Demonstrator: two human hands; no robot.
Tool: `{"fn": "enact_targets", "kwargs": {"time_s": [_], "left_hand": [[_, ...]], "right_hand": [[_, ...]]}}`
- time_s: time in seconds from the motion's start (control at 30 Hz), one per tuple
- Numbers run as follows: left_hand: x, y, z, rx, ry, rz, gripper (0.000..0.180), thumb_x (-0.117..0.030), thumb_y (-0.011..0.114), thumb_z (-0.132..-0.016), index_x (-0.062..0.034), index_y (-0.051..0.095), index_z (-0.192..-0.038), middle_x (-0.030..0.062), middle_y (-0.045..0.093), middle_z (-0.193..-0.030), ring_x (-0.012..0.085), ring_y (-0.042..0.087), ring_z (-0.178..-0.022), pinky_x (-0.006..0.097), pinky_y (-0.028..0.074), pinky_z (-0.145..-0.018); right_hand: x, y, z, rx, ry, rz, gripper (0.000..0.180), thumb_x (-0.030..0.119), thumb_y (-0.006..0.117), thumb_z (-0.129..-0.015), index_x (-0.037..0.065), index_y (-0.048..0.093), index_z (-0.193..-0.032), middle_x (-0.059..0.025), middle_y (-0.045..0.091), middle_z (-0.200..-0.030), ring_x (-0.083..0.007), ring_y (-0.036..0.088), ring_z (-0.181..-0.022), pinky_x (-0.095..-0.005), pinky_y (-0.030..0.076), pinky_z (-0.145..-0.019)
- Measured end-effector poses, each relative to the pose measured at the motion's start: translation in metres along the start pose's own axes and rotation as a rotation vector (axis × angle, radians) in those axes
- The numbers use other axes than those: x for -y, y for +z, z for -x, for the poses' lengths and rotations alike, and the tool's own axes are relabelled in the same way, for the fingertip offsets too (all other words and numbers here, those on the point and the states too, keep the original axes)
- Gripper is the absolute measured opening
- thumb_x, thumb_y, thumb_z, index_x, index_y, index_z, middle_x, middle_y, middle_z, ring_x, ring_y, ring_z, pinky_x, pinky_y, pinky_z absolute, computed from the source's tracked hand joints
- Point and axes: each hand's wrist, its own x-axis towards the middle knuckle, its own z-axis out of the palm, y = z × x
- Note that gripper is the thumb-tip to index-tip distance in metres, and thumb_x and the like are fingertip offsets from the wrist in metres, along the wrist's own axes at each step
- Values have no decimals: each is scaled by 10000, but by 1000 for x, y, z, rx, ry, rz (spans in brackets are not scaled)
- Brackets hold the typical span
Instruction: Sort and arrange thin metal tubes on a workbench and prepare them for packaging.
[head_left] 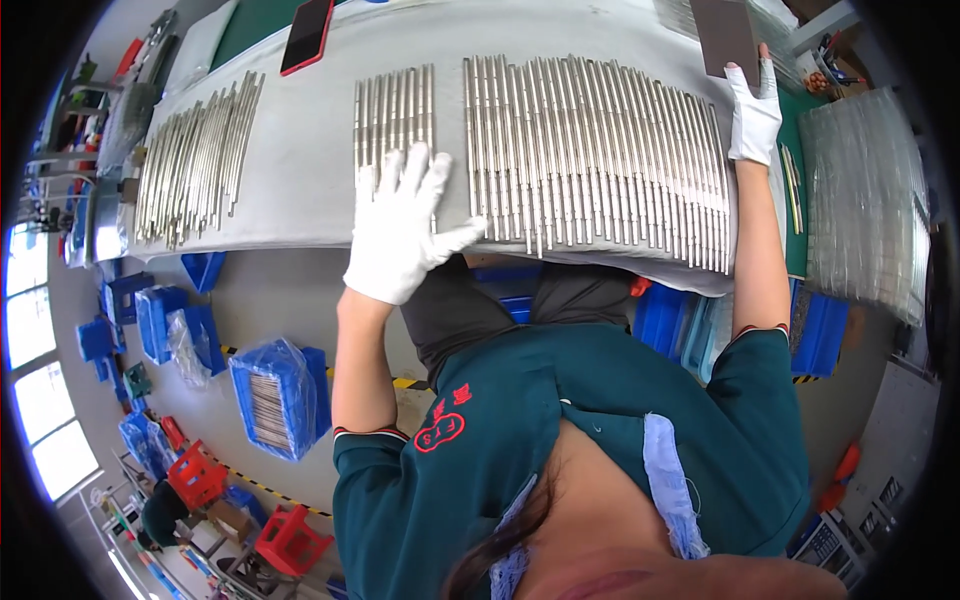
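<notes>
My left hand (400,235), in a white glove, lies flat with fingers spread on the near part of a small group of metal rods (395,110). To its right is a large, closely laid row of similar silvery rods (600,150). At the far right, my right hand (755,120) wears a white glove with bare fingertips. It grips the near edge of a dark brown-grey flat sheet (726,38), with thumb and finger on it; the other fingers are partly hidden. A third, looser group of rods (200,160) lies at the left of the table.
A pale cloth (300,170) covers the table. A red-edged phone (307,36) lies at the far edge. Clear plastic packaging (865,195) stands on the right. Blue bins (280,400) and red stools (292,540) stand on the floor at left; a person is at lower left.
</notes>
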Motion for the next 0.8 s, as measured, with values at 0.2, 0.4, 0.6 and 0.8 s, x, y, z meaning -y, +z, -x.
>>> {"fn": "enact_targets", "kwargs": {"time_s": [0.2,0.4,0.6,0.8], "left_hand": [[-38,-2,-1,-47,139,294,839,-654,649,-809,-25,564,-1358,229,542,-1364,422,491,-1266,544,313,-1118],[16,-8,-10,-170,-71,-15,714,-518,656,-886,37,570,-1326,281,559,-1304,474,506,-1218,576,349,-1069],[47,17,-17,-199,-10,-11,429,-359,642,-915,-73,651,-1235,208,598,-1284,394,564,-1143,503,447,-897],[23,1,-16,-126,189,-347,306,-197,590,-879,-206,671,-1174,136,599,-1312,343,523,-1225,528,409,-925]], "right_hand": [[-4,2,-2,25,67,-120,641,260,767,-899,199,510,-1483,-103,665,-1291,-150,628,-1122,-276,481,-966],[1,2,0,24,47,-74,635,262,766,-899,192,515,-1478,-108,671,-1275,-142,633,-1096,-273,485,-956],[2,3,-1,25,50,-13,636,306,763,-892,171,525,-1466,-125,668,-1288,-160,637,-1107,-283,481,-964],[-3,0,-4,33,-48,-59,624,247,734,-918,119,500,-1482,-118,578,-1411,-155,521,-1281,-279,380,-1083]]}}
